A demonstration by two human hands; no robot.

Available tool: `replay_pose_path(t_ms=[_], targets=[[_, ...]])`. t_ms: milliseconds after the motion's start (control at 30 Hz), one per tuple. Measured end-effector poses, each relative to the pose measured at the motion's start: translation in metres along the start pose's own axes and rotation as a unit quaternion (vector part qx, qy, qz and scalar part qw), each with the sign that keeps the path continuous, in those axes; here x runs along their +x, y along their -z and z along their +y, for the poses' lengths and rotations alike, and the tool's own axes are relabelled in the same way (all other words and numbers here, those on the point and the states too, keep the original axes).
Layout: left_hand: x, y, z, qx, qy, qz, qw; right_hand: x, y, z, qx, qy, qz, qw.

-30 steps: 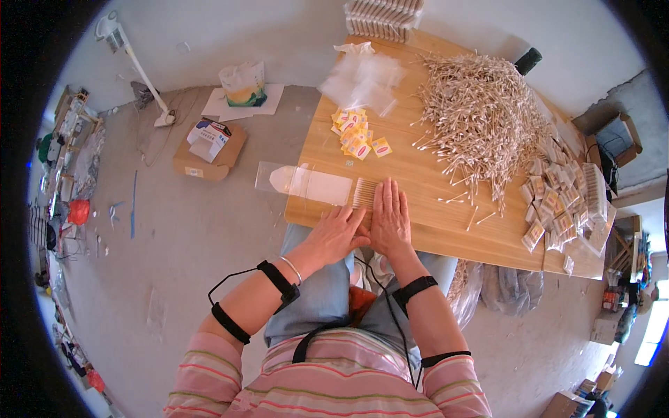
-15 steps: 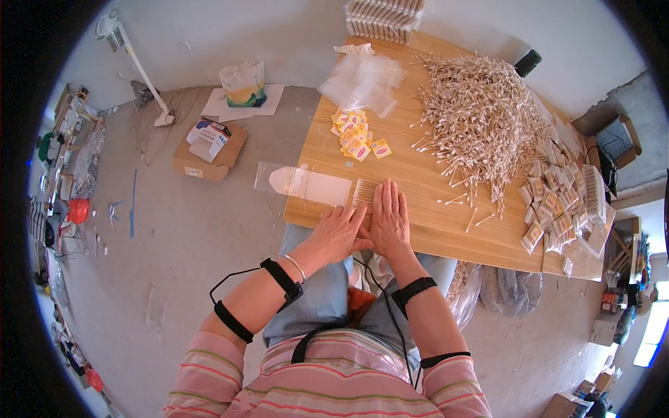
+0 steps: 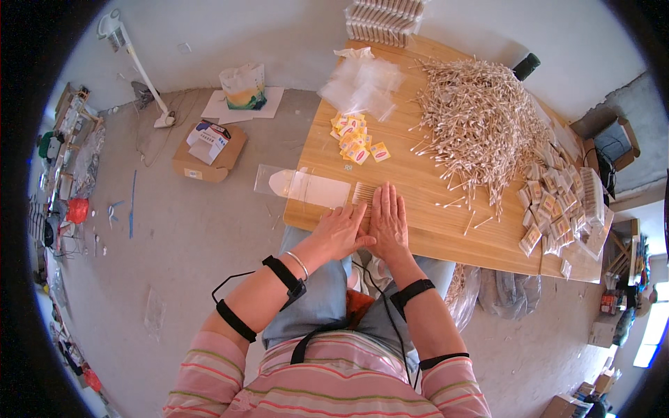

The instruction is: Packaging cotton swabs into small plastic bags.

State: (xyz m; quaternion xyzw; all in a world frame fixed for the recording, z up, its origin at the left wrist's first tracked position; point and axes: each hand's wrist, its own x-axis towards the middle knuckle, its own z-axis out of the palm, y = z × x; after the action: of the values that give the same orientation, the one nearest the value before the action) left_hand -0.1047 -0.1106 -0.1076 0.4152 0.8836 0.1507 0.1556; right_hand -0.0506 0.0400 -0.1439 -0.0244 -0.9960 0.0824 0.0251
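Observation:
A short row of cotton swabs (image 3: 363, 191) lies side by side near the table's front edge, partly hidden by my hands. My right hand (image 3: 388, 221) lies flat over the row's right side, its fingers stretched out. At the row's near end rests my left hand (image 3: 338, 231), fingers extended and the thumb reaching toward the right hand. Just left of the swabs is a white card (image 3: 324, 190) with a rounded end, partly inside a clear plastic sleeve (image 3: 263, 179) that juts past the table's left edge.
A big heap of loose swabs (image 3: 474, 118) covers the table's right half. Small packed bundles (image 3: 554, 198) are piled at the far right. Yellow-and-white labels (image 3: 352, 136) and clear bags (image 3: 362, 83) lie farther back, near stacked packs (image 3: 382, 22). A cardboard box (image 3: 209, 150) sits on the floor.
The view has shifted very slightly. Both hands remain at the swab row with hardly any movement.

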Motion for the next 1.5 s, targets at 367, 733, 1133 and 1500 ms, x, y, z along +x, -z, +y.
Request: replay_pose_path(t_ms=[367, 733, 1133, 1500], targets=[[0.005, 0.006, 0.005, -0.006, 0.025, -0.017, 1.0, 0.0, -0.005, 0.001, 0.005, 0.004, 0.022, 1.0], [0.009, 0.004, 0.004, 0.001, 0.028, -0.02, 0.999, 0.0, -0.008, 0.001, -0.006, 0.005, 0.041, 0.999], [0.018, 0.011, 0.0, -0.062, 0.042, -0.039, 0.996, -0.001, 0.004, -0.005, 0.035, -0.002, 0.03, 0.999], [0.021, 0.015, 0.001, -0.06, 0.049, -0.05, 0.996, 0.0, 0.003, -0.006, 0.033, 0.003, 0.054, 0.998]])
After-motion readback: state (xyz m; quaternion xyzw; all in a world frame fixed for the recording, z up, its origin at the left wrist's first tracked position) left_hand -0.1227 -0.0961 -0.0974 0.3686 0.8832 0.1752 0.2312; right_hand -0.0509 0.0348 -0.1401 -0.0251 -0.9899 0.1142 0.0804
